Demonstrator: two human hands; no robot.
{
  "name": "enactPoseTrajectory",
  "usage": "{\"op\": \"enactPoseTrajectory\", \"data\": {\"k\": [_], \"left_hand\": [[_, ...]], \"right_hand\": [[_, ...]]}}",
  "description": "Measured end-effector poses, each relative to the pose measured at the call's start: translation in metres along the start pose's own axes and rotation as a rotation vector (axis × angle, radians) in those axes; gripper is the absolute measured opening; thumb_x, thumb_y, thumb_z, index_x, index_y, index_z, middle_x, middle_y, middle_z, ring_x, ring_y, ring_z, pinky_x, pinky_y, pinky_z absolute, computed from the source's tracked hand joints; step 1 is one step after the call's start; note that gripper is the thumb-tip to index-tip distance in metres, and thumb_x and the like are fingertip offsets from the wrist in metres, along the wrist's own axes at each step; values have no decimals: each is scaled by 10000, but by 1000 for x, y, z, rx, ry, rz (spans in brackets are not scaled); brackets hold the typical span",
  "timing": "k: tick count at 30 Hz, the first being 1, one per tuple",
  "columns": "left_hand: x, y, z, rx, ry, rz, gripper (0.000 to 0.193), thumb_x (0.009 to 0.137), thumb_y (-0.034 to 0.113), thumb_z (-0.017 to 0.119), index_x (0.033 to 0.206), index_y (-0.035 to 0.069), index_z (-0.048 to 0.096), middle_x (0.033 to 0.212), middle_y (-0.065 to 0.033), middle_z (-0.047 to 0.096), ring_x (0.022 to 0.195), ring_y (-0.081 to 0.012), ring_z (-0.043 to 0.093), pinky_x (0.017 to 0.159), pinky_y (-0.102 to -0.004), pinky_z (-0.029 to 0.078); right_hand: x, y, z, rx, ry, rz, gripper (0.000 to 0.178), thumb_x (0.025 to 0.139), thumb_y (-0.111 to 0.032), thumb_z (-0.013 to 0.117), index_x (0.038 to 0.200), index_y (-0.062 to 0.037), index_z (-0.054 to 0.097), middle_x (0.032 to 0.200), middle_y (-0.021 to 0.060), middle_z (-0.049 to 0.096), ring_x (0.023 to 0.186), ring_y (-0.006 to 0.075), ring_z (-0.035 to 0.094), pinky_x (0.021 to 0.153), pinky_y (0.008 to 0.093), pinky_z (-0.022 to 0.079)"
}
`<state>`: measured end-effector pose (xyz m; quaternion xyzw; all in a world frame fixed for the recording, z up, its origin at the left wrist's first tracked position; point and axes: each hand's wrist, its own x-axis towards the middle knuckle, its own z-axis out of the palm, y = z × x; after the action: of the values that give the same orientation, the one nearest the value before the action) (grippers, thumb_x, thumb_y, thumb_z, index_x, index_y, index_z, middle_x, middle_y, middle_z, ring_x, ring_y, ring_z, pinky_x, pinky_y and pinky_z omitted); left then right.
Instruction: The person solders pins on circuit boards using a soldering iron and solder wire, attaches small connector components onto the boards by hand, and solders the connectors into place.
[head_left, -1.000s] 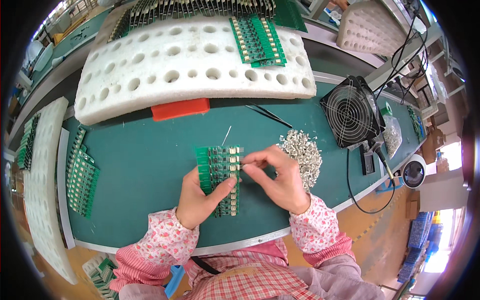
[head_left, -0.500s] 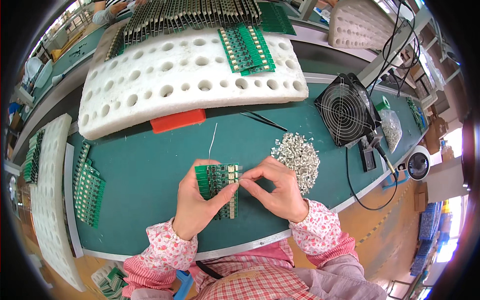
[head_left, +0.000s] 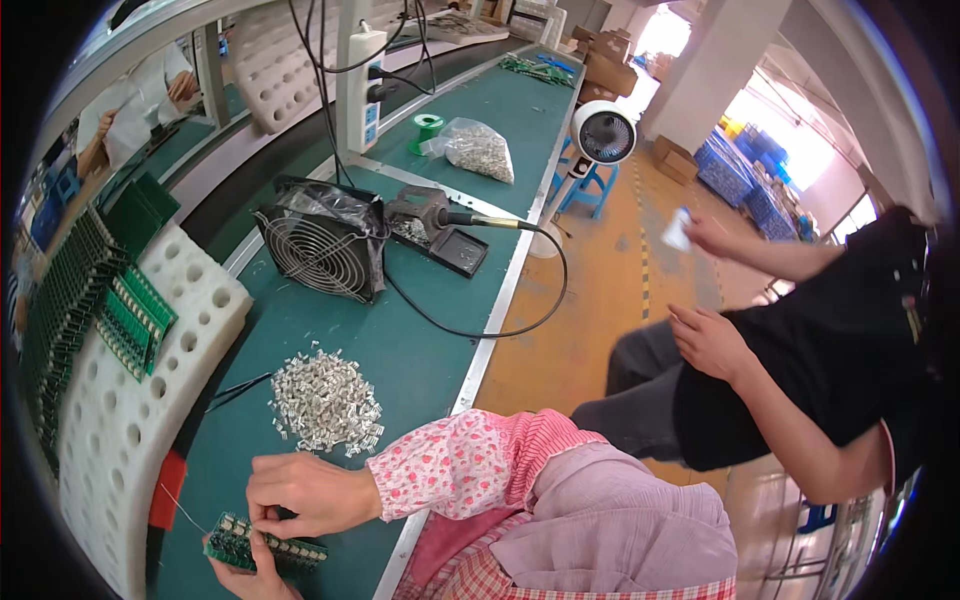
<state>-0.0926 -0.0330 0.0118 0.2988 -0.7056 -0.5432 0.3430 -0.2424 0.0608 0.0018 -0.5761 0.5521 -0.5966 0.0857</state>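
Note:
At the lower left of the view, my left hand [head_left: 262, 580] is closed round a small stack of green circuit boards [head_left: 297, 549], a row of pale square parts along its edge. My right hand [head_left: 312, 493] bends over the same boards, its fingertips pinched at their edge; anything between them is hidden. A thin silver wire [head_left: 182, 506] sticks up beside the boards. Just beyond my right hand lies a heap of small silver metal parts [head_left: 325, 402] on the green bench top. Black tweezers [head_left: 238, 392] lie left of the heap.
A white foam block [head_left: 150, 410] with green boards [head_left: 137, 322] stands left, a red object [head_left: 169, 488] under it. Beyond the heap are a black fan [head_left: 322, 245], a soldering iron [head_left: 492, 222] and a bag of parts [head_left: 480, 152]. A person in black [head_left: 800, 350] stands right.
The view has swung to the right, so the hands and boards now appear at the lower left. A person in black has come into view. My left hand still holds the boards.

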Motion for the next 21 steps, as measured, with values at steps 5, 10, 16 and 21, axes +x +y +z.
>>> {"op": "enactPoseTrajectory", "data": {"k": [5,10,16,21], "left_hand": [[4,2,-1,78,-9,15,340,848,105,696,1095,-76,549,1023,-140,624,841,-197,605,753,-310,505],[6,-9,-3,162,65,265,253,809,-42,646,1005,5,493,900,-42,524,790,-93,522,723,-229,447],[13,5,0,566,-12,834,356,562,-62,731,871,57,598,808,-68,629,685,-271,554,673,-390,444],[20,-9,-3,645,-141,964,393,527,3,791,861,52,591,814,-67,639,700,-221,607,686,-365,444]], "right_hand": [[-2,-5,-14,-52,144,34,147,814,-126,683,924,-49,621,808,41,602,797,169,578,655,288,482],[-41,-2,-97,303,667,390,359,939,-179,544,1250,-35,439,962,68,614,751,105,591,632,249,531],[-82,27,-228,613,1028,434,257,951,-302,555,1100,-95,527,930,67,625,686,102,599,580,273,534],[-78,51,-299,596,791,616,367,962,-400,503,1191,-113,481,1160,120,604,847,129,593,691,271,514]]}}
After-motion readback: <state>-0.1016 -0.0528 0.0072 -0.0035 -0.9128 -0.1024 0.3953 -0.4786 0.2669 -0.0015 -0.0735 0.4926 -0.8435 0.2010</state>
